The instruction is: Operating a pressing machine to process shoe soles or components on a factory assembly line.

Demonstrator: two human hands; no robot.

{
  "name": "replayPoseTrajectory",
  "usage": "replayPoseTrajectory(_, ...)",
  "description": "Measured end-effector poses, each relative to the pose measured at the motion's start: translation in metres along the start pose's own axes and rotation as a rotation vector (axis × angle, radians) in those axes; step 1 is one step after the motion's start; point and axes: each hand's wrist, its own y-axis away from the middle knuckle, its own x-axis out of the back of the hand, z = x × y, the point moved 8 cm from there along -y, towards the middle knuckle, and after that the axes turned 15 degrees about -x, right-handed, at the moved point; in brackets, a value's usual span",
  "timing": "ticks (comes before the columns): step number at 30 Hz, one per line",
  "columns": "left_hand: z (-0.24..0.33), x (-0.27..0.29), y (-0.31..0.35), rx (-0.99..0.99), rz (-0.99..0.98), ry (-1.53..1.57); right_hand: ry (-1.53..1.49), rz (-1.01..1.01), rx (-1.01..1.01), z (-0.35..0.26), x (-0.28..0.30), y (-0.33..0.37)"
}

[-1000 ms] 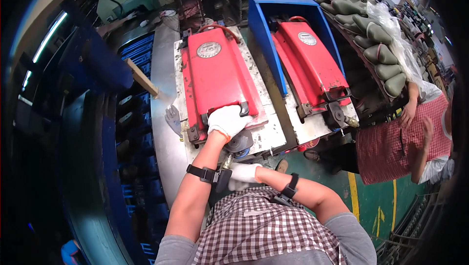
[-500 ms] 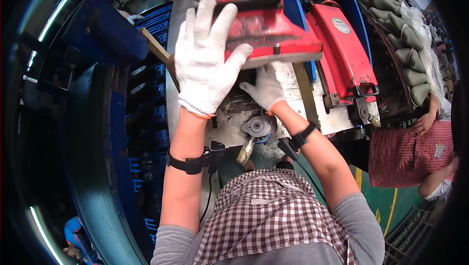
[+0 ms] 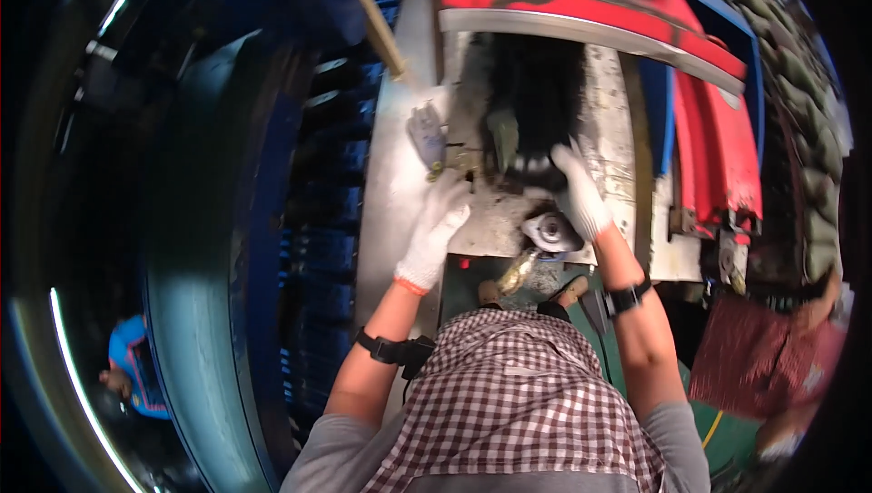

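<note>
My left hand (image 3: 436,234), in a white knitted glove, is away from the lid, above the metal table's left part. Its thumb stands apart from the fingers, and nothing shows in it. Just beyond its fingertips lies a grey, pointed object (image 3: 425,134), too blurred to name. My right hand (image 3: 583,193), also gloved, is at the near right of a dark opening, by a shiny black rounded piece (image 3: 536,166). Its fingers are blurred, so its grip is unclear. A slim olive-green piece (image 3: 502,139) stands in the opening. Beyond, the red machine lid (image 3: 590,30) is raised.
A round metal fitting (image 3: 552,232) sits at the table's near edge. A second red-covered machine (image 3: 718,157) stands right, beside a rack of green shoe-like pieces (image 3: 817,157). Left runs a blue-framed conveyor (image 3: 195,311). A person in a red checked apron (image 3: 763,357) is at right.
The red lid has swung up and away, baring the dark opening. My left hand has come off it and dropped nearer me. My right hand is now at the opening's near side. The view has shifted.
</note>
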Motion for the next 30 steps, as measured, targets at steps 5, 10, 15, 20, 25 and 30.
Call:
replayPoseTrajectory(5,-0.005,-0.006,0.014,0.086,0.202,0.715,0.515,-0.149,-0.160,0.055,-0.082,0.044)
replayPoseTrajectory(10,-0.013,0.093,0.077,-0.049,0.651,0.591,1.319,0.071,0.536,0.023,-0.091,0.066)
replayPoseTrajectory(15,-0.080,0.252,0.147,0.163,1.124,0.199,1.354,0.592,0.567,0.018,-0.025,0.062)
replayPoseTrajectory(20,-0.090,0.387,0.144,0.158,1.362,0.001,1.473,0.605,0.588,0.026,-0.029,0.059)
replayPoseTrajectory(25,-0.088,0.403,0.127,0.317,1.454,-0.250,1.515,0.641,0.661,0.030,-0.027,0.058)
replayPoseTrajectory(30,-0.079,0.409,0.175,0.187,1.481,-0.423,1.553,0.643,0.603,0.029,-0.033,0.057)
